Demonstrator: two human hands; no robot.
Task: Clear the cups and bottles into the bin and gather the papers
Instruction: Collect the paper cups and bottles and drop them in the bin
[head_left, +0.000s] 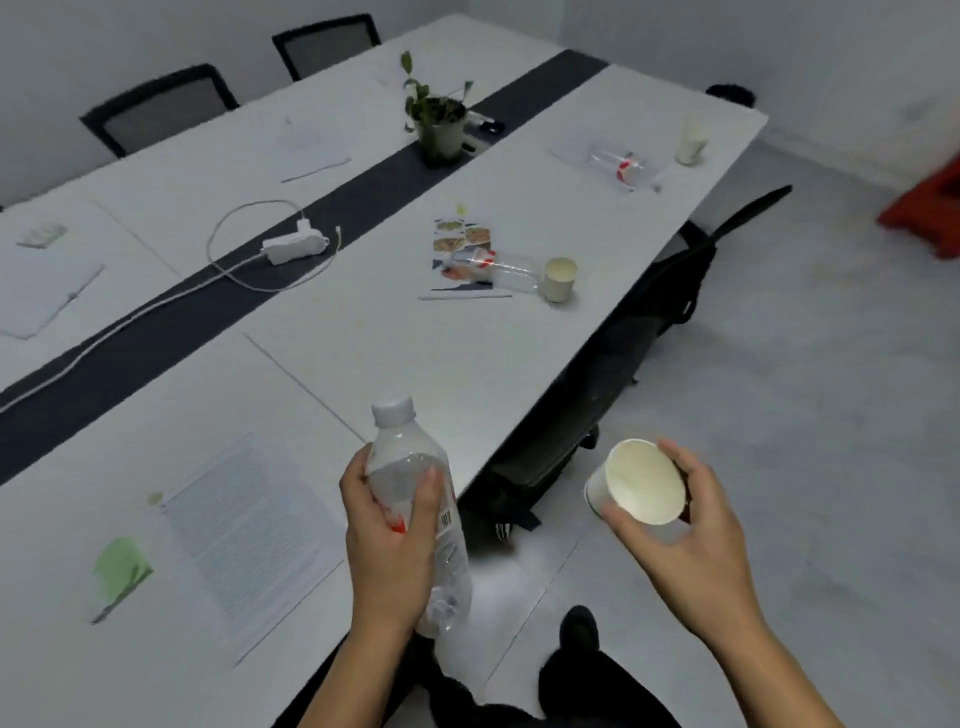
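Note:
My left hand (387, 540) grips a clear plastic bottle (405, 457) with a white cap, held over the table's near edge. A white paper cup (641, 480), tilted with its mouth toward me, sits in my right hand (680, 530) out over the floor. On the table a second paper cup (559, 279) stands beside a lying bottle (498, 267) on a colourful leaflet (460, 236). Farther off, a third cup (691, 140) stands near another lying bottle (621, 163). A printed sheet (244, 535) lies near me, with more papers (311, 150) across the table. No bin is in view.
A potted plant (436, 122), a white power strip (293, 247) and its cable sit along the table's dark centre strip. A green note (119, 566) lies left of the printed sheet. Black chairs (582, 410) stand at the table's right edge, others (161, 106) at the far side.

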